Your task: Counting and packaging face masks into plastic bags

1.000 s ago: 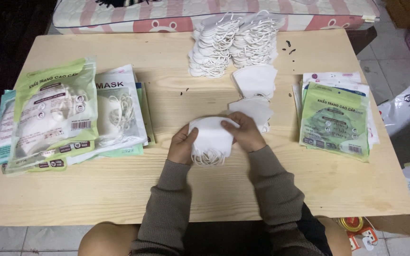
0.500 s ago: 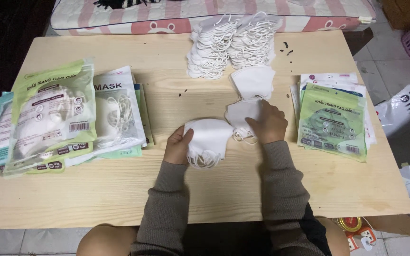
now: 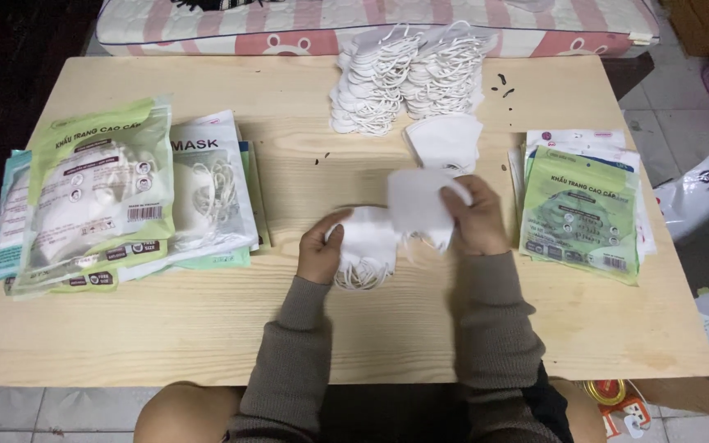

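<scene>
While the left hand clamps a small stack of white masks on the table, the right hand pinches one single mask. It hangs just above and right of the stack.

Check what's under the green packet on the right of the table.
Under the green packet lie more flat packets, white edges showing above and beside it. How many there are, and their faces, is covered.

A home: wooden table beside a quilted mattress, tiled floor
</scene>
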